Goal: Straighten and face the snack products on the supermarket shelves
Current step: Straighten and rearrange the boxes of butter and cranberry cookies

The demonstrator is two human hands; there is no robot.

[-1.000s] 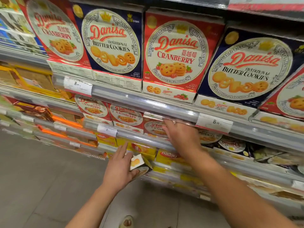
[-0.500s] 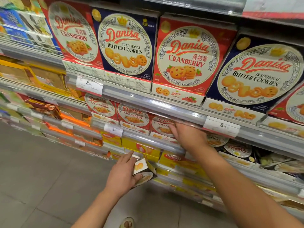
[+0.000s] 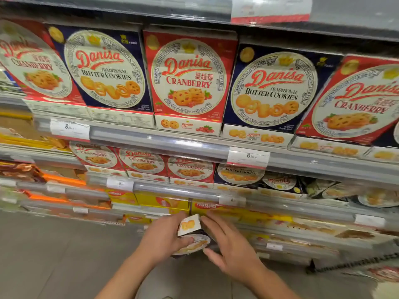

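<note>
Supermarket shelving filled the head view, tier above tier, each front edge carrying a grey price rail (image 3: 164,143). Entered as found:

Top tier: large square cardboard cookie boxes (image 3: 187,76), red cranberry and navy butter-cookie faces alternating, all fronts outward and close to the front edge.

Second tier: smaller red cranberry boxes (image 3: 190,169) in a row at the front edge, with a smaller navy butter-cookie box (image 3: 239,173) just beside them on the right. Further right, round-lidded packs lay tilted and blurred.

Third tier: flat yellow wafer boxes (image 3: 164,201) behind the rail.

In hand: one small navy-and-white butter-cookie box (image 3: 191,234), off the shelves, held below the yellow row and tilted with its white end panel upward.

Our left hand (image 3: 162,240) gripped it, fingers curled over the far side and thumb on the round printed face. Our right hand (image 3: 228,244) had left the second tier, where it rested half a second before, and now met the box on its right side, fingers spread and nearly straight, not clamped.

We judged the cranberry row finished. The box in hand was likely to be turned and set back facing outward.
</note>
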